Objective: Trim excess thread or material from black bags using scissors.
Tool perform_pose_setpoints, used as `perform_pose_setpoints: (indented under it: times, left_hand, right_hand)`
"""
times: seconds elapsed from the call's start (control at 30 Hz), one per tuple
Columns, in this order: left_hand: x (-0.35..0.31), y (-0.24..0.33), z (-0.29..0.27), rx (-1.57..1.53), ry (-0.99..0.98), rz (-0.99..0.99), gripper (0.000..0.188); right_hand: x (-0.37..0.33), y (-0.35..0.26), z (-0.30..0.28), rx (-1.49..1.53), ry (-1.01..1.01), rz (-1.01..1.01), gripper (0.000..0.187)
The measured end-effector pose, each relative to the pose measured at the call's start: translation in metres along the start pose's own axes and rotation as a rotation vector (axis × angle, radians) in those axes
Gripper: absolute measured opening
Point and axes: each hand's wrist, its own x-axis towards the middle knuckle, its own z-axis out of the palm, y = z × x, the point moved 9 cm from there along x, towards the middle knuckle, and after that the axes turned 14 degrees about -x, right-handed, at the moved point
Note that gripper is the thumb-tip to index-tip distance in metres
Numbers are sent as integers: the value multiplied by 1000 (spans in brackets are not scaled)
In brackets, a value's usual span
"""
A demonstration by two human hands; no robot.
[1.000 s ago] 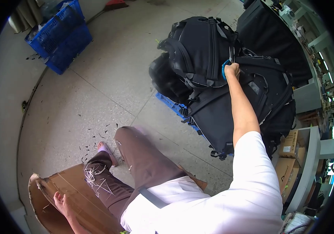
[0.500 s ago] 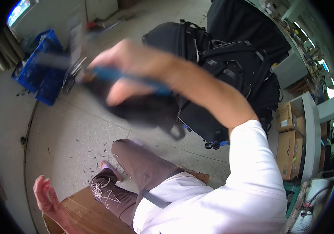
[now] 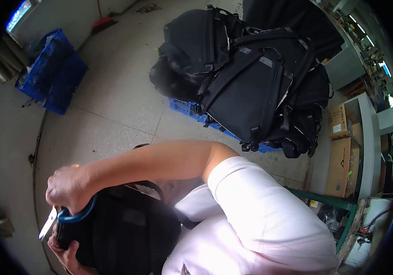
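Observation:
A black backpack [image 3: 127, 231] lies across my lap at the lower left. My right hand [image 3: 70, 187] reaches over its far left end, fingers curled round blue-handled scissors [image 3: 78, 216]. Their bright metal blade points down beside the bag's edge. Below that, my left hand [image 3: 69, 257] grips the same end of the backpack, thumb on the near side. The bag hides part of its fingers. I cannot tell whether the blades touch the bag.
A pile of black backpacks [image 3: 251, 87] rests on a blue crate [image 3: 185, 107] ahead. Another blue crate [image 3: 63, 78] stands by the left wall. Cardboard boxes [image 3: 342, 165] sit in shelving at the right, near a green metal frame [image 3: 350, 220].
My right hand has come down and left with the scissors. The black backpack is now on my lap. My left hand, open and empty before, has closed on its edge.

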Motion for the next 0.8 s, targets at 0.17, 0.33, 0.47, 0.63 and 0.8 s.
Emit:
perform_pose_setpoints:
  times: [0.17, 0.33, 0.47, 0.63, 0.8]
  left_hand:
    - [-7, -60, -30, 16, 195, 38, 52]
    - [-10, -85, -9, -244, 269, -32, 34]
    - [-8, -89, 0, -471, 106, -18, 48]
    - [-13, -99, -5, -540, 129, -58, 51]
    - [-11, -92, -2, -549, 59, -52, 55]
  right_hand:
    - [-57, 60, 10, 444, 261, 287, 40]
    - [-127, 84, 62, 562, -54, 615, 53]
    - [-151, 79, 30, 343, -1, 553, 71]
    - [-131, 68, 18, 137, -124, 446, 73]
    - [-101, 62, 1, -19, -140, 304, 73]
